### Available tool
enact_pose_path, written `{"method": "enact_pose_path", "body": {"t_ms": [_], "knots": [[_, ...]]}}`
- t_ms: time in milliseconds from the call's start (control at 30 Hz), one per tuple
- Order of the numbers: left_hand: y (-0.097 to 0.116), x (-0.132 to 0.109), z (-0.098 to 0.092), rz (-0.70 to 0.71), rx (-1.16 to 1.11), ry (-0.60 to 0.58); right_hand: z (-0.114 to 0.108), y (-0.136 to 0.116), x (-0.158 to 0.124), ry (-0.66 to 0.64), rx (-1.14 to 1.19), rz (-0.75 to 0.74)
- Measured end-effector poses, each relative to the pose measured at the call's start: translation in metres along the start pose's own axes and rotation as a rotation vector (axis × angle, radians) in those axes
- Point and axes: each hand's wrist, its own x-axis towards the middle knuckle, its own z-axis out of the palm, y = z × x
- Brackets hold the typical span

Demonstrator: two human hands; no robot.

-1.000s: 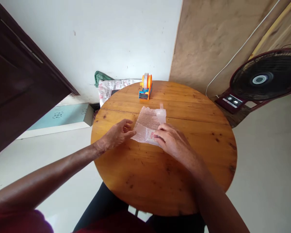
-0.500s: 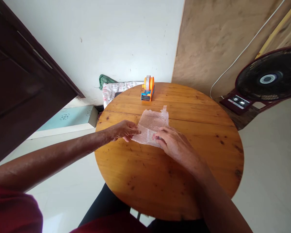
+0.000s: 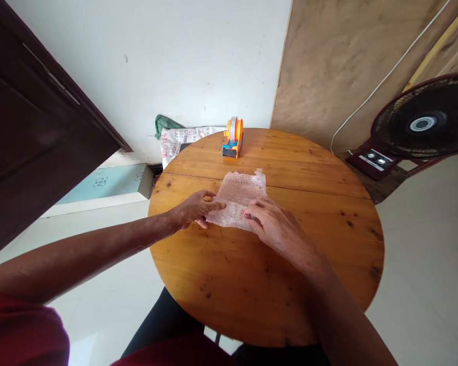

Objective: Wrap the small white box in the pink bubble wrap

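Observation:
A piece of clear bubble wrap (image 3: 240, 188) lies on the round wooden table (image 3: 259, 284), its near part folded over on itself. Small red print shows on the folded part. At its left edge, my left hand (image 3: 203, 207) is closed, pinching the wrap between thumb and fingers. Over the right side sits my right hand (image 3: 270, 218), fingers curled and gripping the wrap near the red print. Whatever the fold encloses cannot be made out.
An orange and blue tape dispenser (image 3: 233, 138) stands near the table's far edge. Behind the table are a printed white sack (image 3: 173, 142) and a green bag (image 3: 166, 123). A black fan (image 3: 423, 124) is at right, a pale blue box (image 3: 103, 183) on the floor at left.
My left thumb has shifted slightly right on the wrap's left edge. The strip at the wrap's far right corner now lies lower. My right hand has stayed in place.

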Motion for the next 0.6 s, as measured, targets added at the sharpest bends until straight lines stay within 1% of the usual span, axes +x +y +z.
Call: {"method": "enact_pose_path", "body": {"t_ms": [67, 200, 367, 467, 533, 600], "knots": [[0.002, 0.001, 0.0, -0.011, 0.039, -0.014, -0.001, 0.0, 0.0, -0.008, 0.003, 0.008], [0.006, 0.005, 0.003, 0.011, 0.132, -0.055, -0.001, -0.001, -0.001, -0.011, 0.002, -0.002], [0.011, 0.004, 0.012, 0.061, 0.091, -0.126, -0.001, -0.002, -0.001, -0.011, -0.017, 0.011], [0.015, 0.002, 0.019, 0.113, 0.109, -0.098, -0.001, -0.002, 0.0, -0.019, -0.03, 0.014], [0.017, 0.002, 0.023, 0.107, 0.167, -0.083, -0.001, -0.003, 0.0, -0.017, -0.039, 0.018], [0.02, 0.004, 0.026, 0.09, 0.207, -0.108, 0.0, -0.003, 0.001, -0.016, -0.048, 0.019]]}}
